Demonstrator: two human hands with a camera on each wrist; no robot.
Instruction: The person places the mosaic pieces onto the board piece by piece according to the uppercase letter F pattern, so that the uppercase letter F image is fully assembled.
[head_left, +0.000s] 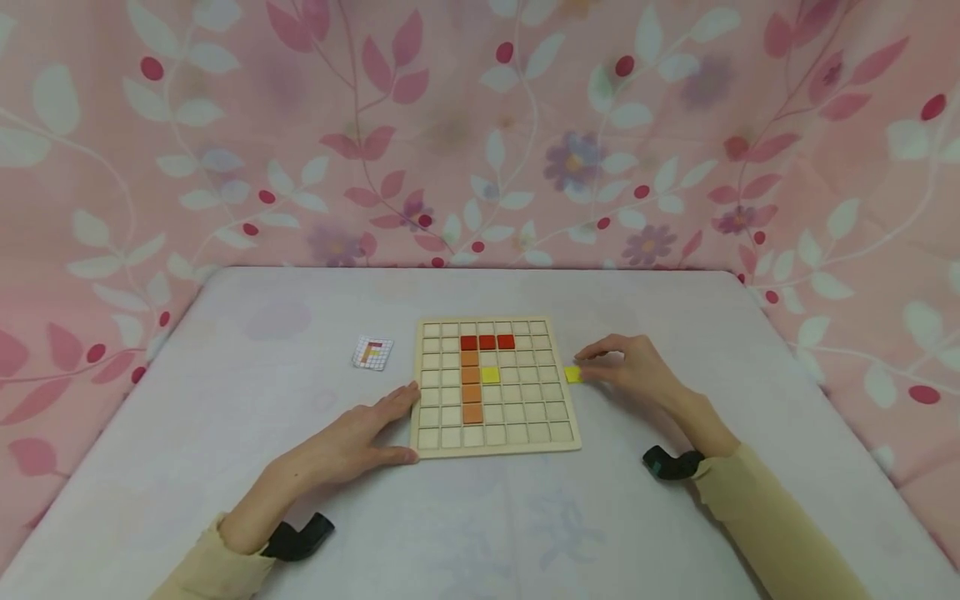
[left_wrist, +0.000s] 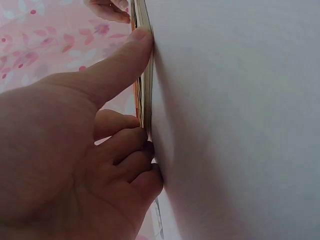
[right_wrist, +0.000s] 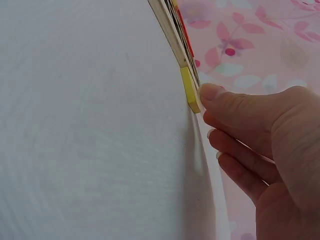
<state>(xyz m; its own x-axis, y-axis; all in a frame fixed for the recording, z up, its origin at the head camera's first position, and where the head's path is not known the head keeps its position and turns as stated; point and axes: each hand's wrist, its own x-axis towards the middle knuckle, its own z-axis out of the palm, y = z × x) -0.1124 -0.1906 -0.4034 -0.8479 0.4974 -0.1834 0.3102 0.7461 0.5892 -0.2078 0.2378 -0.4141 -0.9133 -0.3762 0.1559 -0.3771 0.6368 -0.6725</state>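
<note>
A pale wooden grid board (head_left: 522, 433) lies flat on the table. On it sit a row of three red tiles (head_left: 487, 342), a column of several orange tiles (head_left: 471, 393) and one yellow tile (head_left: 490, 375). My left hand (head_left: 337, 446) touches the board's left edge, its thumb near the lower corner and its fingers higher up. Just beyond the right edge lies another yellow tile (head_left: 573, 374), seen edge-on in the right wrist view. The thumb of my right hand (head_left: 637, 371) touches or nearly touches that tile; part of the fingertip contact is hidden.
A small pattern card (head_left: 372, 353) printed with a coloured grid lies left of the board. A pale cloth covers the table (head_left: 480, 533), and a pink floral curtain (head_left: 480, 125) hangs behind and at both sides. Each wrist wears a dark device (head_left: 671, 463).
</note>
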